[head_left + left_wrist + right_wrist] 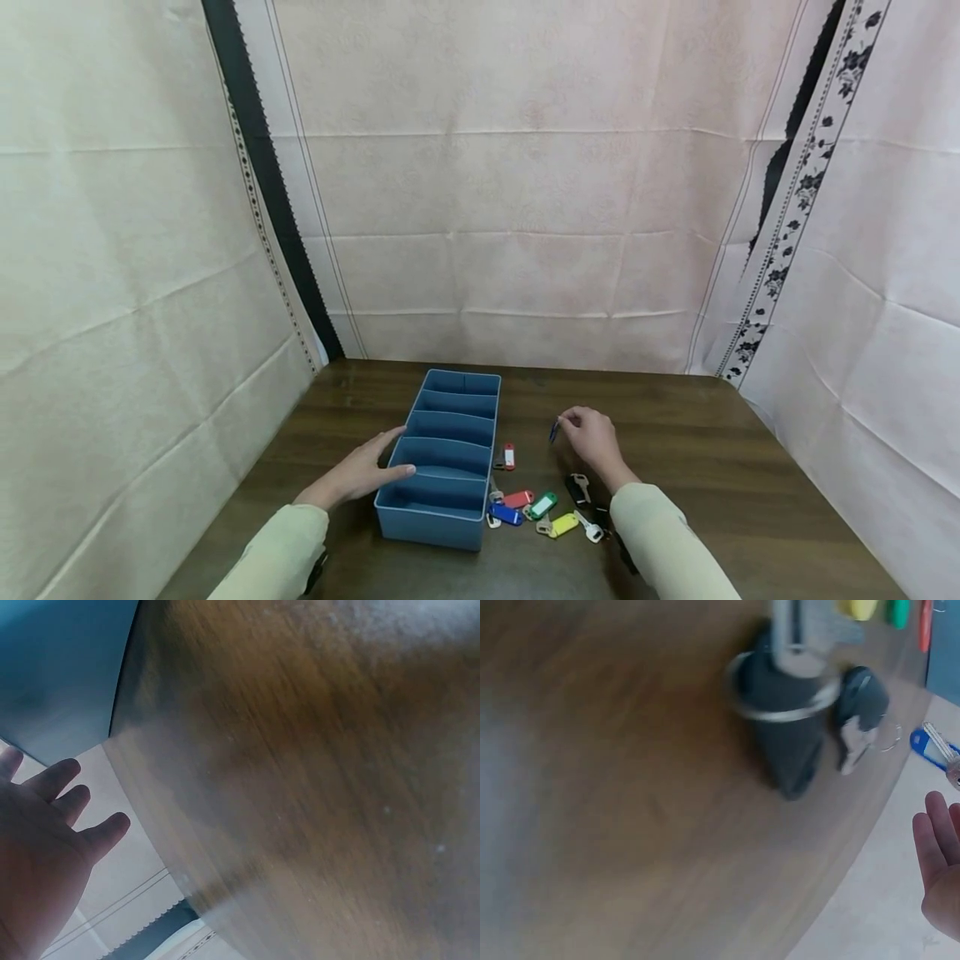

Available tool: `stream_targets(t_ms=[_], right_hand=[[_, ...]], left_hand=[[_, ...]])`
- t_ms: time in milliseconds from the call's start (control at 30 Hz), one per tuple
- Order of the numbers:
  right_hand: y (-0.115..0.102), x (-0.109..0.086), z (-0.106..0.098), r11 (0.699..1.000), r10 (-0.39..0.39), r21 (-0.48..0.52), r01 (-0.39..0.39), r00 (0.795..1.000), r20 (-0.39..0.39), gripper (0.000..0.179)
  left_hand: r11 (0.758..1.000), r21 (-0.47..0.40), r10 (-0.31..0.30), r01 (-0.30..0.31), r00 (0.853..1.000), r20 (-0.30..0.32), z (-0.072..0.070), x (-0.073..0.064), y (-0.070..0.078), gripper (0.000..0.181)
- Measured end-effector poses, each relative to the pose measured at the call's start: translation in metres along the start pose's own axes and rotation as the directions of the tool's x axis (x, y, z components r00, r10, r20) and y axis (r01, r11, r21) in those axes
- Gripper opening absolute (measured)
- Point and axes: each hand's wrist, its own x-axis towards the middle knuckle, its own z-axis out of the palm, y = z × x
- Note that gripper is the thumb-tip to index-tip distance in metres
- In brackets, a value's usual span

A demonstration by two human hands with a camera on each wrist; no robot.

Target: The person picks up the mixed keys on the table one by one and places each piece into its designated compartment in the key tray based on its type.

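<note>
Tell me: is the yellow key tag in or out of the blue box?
Out: the yellow key tag lies on the table, right of the blue box.

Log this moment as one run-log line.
left hand at blue tray | right hand holds blue-tagged key | on table right of tray: green tag, yellow tag, red tags, blue tag

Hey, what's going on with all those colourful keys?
A person's right grip holds a key with a blue tag above the table. The left grip is at the side of a blue divided box. To the box's right lie keys with red, green, yellow and blue tags, plus black key fobs.
</note>
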Motion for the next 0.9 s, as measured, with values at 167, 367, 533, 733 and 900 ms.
stream_targets(t_ms=[167,367,533,733,900], right_hand=[[-0.011,0.010,0.003,1.000,-0.020,0.014,0.021,1.000,-0.003,0.014],[-0.028,0.025,0.009,0.998,-0.033,0.061,0.033,0.999,0.001,0.015],[-0.051,0.037,0.012,0.991,-0.019,0.131,0.019,1.000,-0.001,0.015],[-0.084,0.052,0.020,0.981,-0.029,0.191,0.031,1.000,-0.013,0.017],[-0.103,0.065,0.035,0.975,-0.029,0.218,0.034,0.999,-0.023,0.018]], left_hand=[[1.000,-0.009,-0.002,0.002,1.000,0.003,-0.001,-0.001,0.000,0.084],[1.000,-0.012,0.004,-0.004,1.000,0.000,-0.002,-0.003,-0.002,0.083],[1.000,-0.029,0.007,-0.007,1.000,-0.001,-0.001,-0.004,-0.001,0.083],[0.999,-0.031,-0.023,0.023,1.000,-0.001,0.000,-0.007,0.000,0.083],[0.999,-0.040,-0.036,0.036,0.999,0.002,0.003,-0.006,-0.003,0.082]])
